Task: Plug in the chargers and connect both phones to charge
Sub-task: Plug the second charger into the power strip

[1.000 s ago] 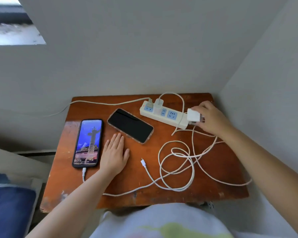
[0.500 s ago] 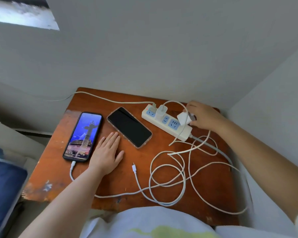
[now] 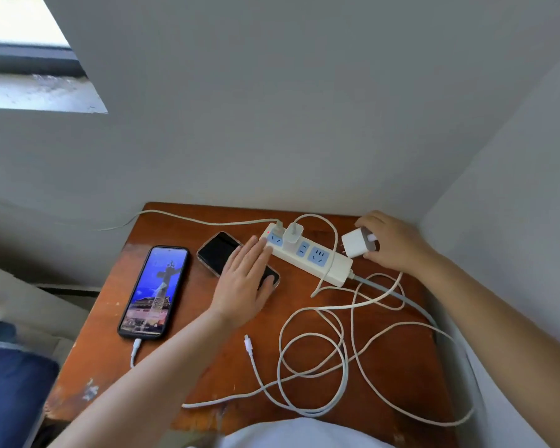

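The right hand (image 3: 392, 244) is closed round a white charger (image 3: 356, 244), thumb and fingers on its back end, with the metal prongs pointing down and left toward the power strip (image 3: 307, 253). The charger hangs just off the strip's right end, not yet in a socket. It looks small, rigid and light — a pinch on its flat sides should be enough, though the smooth plastic could twist if pushed off-axis. Best held near the back, leaving the prong face clear.

The left hand (image 3: 244, 279) lies open and flat, fingers together, fingertips at the strip's left end and palm over part of the dark phone (image 3: 220, 253); it grips nothing, and whether it presses on the strip I cannot tell for sure. The strip is light and would likely slide on the wooden table (image 3: 188, 376) unless steadied.

One small charger (image 3: 293, 234) already sits in the strip. The lit phone (image 3: 154, 292) lies at the left with a cable plugged into its bottom edge. The loose white cable (image 3: 314, 350) sprawls in limp coils, its free plug (image 3: 248, 342) lying apart from the dark phone — soft, easily snagged, best picked up at the stiff plug itself.
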### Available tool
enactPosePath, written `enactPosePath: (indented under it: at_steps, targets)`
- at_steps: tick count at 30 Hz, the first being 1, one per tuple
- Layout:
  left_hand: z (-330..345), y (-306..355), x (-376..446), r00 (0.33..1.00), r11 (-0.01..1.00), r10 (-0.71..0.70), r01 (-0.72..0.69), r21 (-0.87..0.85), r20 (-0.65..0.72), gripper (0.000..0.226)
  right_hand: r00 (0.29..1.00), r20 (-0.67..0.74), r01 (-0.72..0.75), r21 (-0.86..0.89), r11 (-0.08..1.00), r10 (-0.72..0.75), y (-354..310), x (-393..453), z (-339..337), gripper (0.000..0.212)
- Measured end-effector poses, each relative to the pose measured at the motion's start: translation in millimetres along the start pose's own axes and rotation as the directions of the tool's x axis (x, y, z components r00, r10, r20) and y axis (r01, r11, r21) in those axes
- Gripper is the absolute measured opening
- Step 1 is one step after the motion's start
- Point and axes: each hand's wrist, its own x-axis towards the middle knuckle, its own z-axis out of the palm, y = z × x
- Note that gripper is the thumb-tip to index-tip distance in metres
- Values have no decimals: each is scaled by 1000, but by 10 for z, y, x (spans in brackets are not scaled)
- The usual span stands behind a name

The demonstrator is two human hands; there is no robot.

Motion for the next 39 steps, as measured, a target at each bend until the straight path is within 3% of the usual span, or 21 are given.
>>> enactPosePath:
  at_steps: [4,8,12,16,20,25,30,34,39]
  targets:
    - [70,606,671,963,965,260,-260,-9,72,46,1000,-22,1,14,1000,0,34,-8,0,45]
    - [201,634,860,939,948,206,-261,183,274,40,999,-2,33,45,998,-33,35,26,-8,43]
    - [174,372,621,951,941,236,-275,198,198,27,994,40,104,43,994,-106,-15,97,9,42]
    - [144,224,458,954,902,273,-299,312,123,50,973,110,205,-15,979,-202,-96,245,28,43]
    - [147,154,419,937,850,328,-348,396,120,62,946,170,290,-58,955,-277,-132,383,38,39]
    - [190,79,408,917,784,380,-388,485,119,57,908,231,383,-122,916,-349,-149,488,24,35]
    - [173,59,381,928,770,347,-367,522,140,54,862,261,488,-202,849,-434,-198,525,23,30]
    - [146,57,356,926,773,329,-376,511,184,60,855,275,500,-204,842,-440,-207,558,25,31]
    - [131,1,349,926,772,351,-371,516,140,64,894,241,413,-123,902,-377,-157,540,9,30]
